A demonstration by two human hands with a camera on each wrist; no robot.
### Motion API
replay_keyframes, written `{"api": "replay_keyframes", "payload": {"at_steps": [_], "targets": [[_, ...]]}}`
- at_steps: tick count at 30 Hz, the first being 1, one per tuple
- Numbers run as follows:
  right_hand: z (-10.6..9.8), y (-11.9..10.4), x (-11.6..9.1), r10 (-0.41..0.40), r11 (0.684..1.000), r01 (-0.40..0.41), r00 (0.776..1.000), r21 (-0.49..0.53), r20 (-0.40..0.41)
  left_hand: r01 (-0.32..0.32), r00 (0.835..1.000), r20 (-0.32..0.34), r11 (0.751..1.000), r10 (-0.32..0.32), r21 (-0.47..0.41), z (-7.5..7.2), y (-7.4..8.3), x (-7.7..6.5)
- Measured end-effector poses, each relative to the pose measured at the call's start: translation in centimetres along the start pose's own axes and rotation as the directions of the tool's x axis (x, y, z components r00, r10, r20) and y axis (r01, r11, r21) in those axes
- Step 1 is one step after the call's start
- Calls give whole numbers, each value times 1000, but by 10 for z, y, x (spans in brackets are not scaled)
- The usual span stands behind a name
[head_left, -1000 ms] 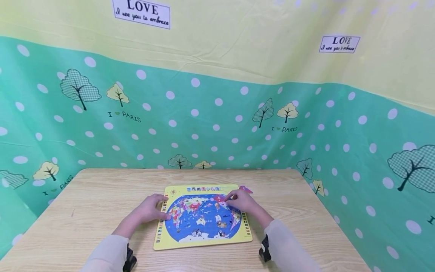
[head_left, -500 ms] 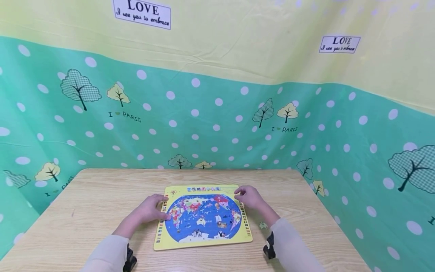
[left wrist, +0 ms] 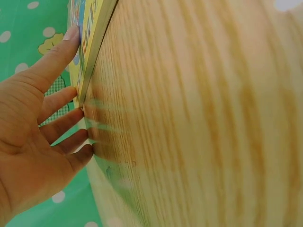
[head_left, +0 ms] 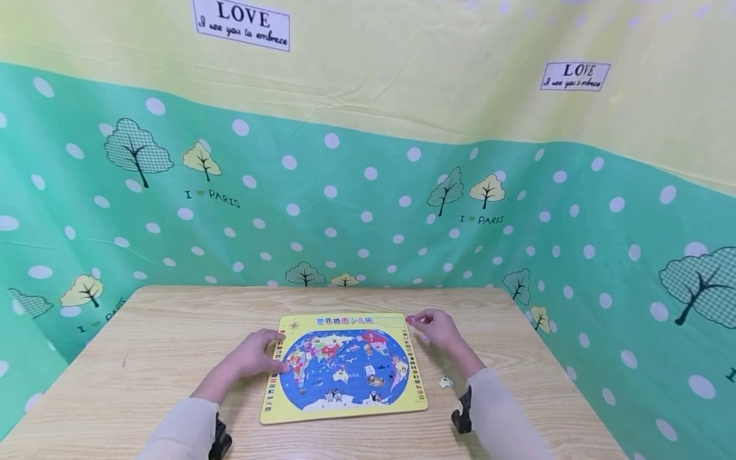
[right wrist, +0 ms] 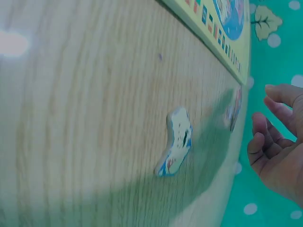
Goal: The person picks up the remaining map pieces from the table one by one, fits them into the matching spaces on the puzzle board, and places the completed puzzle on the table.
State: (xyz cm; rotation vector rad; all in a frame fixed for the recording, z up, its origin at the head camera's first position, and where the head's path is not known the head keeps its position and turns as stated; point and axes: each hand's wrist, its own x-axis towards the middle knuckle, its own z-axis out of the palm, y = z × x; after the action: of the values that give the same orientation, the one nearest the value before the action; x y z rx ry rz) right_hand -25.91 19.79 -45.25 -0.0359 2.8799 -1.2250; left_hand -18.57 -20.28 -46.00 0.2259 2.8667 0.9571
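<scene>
A yellow-framed world map puzzle board (head_left: 345, 416) lies flat on the table. My left hand (head_left: 259, 354) rests at its left side; the left wrist view shows the thumb (left wrist: 54, 61) over the board's face and the other fingers fairly straight along its edge. Just off the board's top right corner is my right hand (head_left: 438, 327), fingers loosely bent and thumb apart from them. Below it a pink-red puzzle piece (right wrist: 233, 109) lies on the table, partly covered by the hand in the head view. A white, blue-edged puzzle piece (right wrist: 179, 142) lies nearer the right wrist.
The light wooden table (head_left: 172, 332) reaches back to a green and yellow printed curtain (head_left: 345, 211), which also hangs along the right side. A black wrist camera (head_left: 462, 412) sits under the right sleeve, and another wrist camera (head_left: 219, 441) under the left.
My right hand has left the map's upper right part and moved right, off the board, to above the pink-red piece. The white piece has come into sight. My left hand stays put.
</scene>
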Motion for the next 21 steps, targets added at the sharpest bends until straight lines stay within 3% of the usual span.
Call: {"api": "replay_keyframes", "payload": {"at_steps": [9,21], "targets": [[-8,9,2,72,997,-72,997,4,-33,11,1000,-1,1000,-11,-1,1,-1,-1],[-4,21,9,77,997,-75,995,31,-63,16,1000,2,1000,-16,-18,2,-3,1]]}}
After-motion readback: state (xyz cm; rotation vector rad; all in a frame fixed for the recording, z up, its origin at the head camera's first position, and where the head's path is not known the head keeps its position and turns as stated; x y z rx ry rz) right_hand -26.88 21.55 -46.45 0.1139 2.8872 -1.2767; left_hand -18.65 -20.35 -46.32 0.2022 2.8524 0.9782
